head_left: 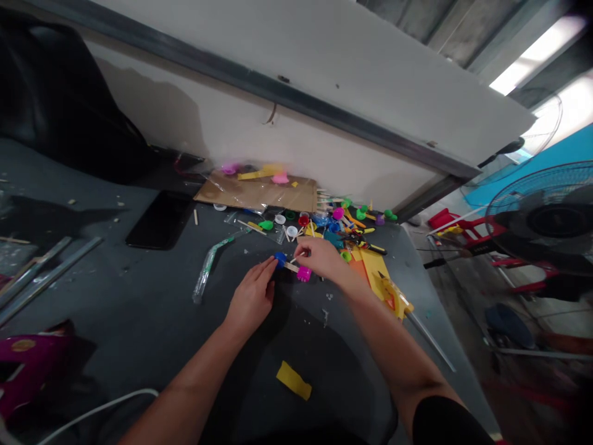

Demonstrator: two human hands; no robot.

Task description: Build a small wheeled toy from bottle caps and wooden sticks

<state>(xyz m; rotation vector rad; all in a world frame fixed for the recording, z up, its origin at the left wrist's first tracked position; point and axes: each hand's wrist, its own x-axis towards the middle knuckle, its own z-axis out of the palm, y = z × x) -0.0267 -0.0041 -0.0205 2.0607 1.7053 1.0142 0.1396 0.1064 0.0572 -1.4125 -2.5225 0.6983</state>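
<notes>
My left hand is closed, its fingertips pinching a small blue plastic piece at one end of a short wooden stick. A magenta toothed piece sits on the stick's other end. My right hand is closed just above it, gripping the stick beside the magenta piece and a second thin stick. Both hands work low over the dark grey table.
A heap of coloured plastic caps and sticks lies behind the hands, with a cardboard sheet under clear plastic. A black phone, a clear tube, yellow card pieces, metal rods and a fan surround them.
</notes>
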